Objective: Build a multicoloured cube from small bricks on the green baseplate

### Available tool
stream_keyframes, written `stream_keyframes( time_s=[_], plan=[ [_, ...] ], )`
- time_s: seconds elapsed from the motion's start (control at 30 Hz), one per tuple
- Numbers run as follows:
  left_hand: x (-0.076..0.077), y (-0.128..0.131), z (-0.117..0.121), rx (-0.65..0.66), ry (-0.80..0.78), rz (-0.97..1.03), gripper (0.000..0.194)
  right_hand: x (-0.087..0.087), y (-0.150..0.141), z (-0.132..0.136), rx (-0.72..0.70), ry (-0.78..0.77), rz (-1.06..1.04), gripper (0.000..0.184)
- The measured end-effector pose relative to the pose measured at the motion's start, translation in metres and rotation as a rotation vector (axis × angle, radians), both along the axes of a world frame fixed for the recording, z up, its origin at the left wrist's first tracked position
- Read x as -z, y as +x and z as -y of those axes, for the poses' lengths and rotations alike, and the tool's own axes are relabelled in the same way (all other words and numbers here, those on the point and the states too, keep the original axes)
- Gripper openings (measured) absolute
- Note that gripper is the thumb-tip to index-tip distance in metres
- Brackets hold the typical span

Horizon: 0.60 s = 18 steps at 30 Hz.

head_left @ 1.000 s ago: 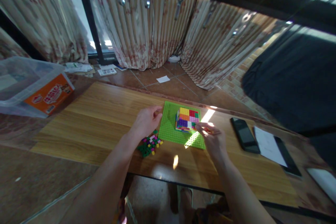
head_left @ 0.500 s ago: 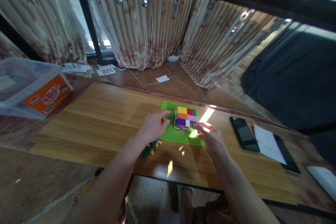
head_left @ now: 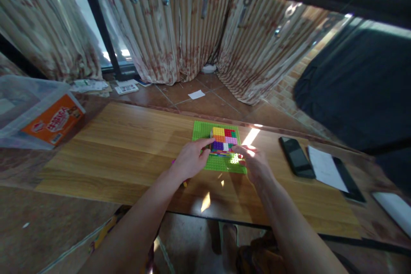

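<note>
A green baseplate lies on the wooden table, carrying a multicoloured brick block. My left hand rests over the plate's near left part, its fingertips touching the block's left side, fingers bent. At the block's near right corner my right hand has its fingers pinched against the bricks. Whether a loose brick sits between those fingers is too small to tell. A pile of loose small bricks is mostly hidden under my left hand.
A clear plastic box with an orange label stands at the far left. A black phone, a white paper and a dark tablet lie at the right. Curtains and a tiled floor are beyond the table.
My left hand slid right from the plate's left edge onto the plate and reached the block. My right hand moved up and left to the block's near corner.
</note>
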<state>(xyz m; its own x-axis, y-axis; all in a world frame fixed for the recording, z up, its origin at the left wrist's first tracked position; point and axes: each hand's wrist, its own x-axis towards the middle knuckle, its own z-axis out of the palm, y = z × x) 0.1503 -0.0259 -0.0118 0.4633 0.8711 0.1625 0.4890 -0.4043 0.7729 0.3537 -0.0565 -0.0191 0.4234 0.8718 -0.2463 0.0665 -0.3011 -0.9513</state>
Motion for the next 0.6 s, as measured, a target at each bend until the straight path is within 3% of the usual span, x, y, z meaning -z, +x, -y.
stream_keyframes(
  time_s=[0.13,0.27,0.4,0.47,0.6],
  plan=[
    [-0.006,-0.003,-0.001,-0.022,0.01,-0.007,0.042,-0.006,-0.005,0.009,0.017,0.054,0.087,0.031],
    [-0.01,-0.018,-0.011,-0.132,0.01,0.033,0.04,-0.015,-0.02,0.025,-0.002,0.346,0.323,0.023],
    [-0.008,-0.035,-0.023,-0.268,0.032,0.129,0.033,-0.014,-0.051,0.043,-0.41,0.432,0.419,0.01],
    [-0.006,-0.04,-0.026,-0.315,0.048,0.161,0.03,-0.007,-0.066,0.048,-0.575,0.452,0.508,0.013],
    [-0.005,-0.042,-0.027,-0.326,0.052,0.177,0.028,0.011,-0.086,0.047,-0.65,0.431,0.728,0.016]
  ],
)
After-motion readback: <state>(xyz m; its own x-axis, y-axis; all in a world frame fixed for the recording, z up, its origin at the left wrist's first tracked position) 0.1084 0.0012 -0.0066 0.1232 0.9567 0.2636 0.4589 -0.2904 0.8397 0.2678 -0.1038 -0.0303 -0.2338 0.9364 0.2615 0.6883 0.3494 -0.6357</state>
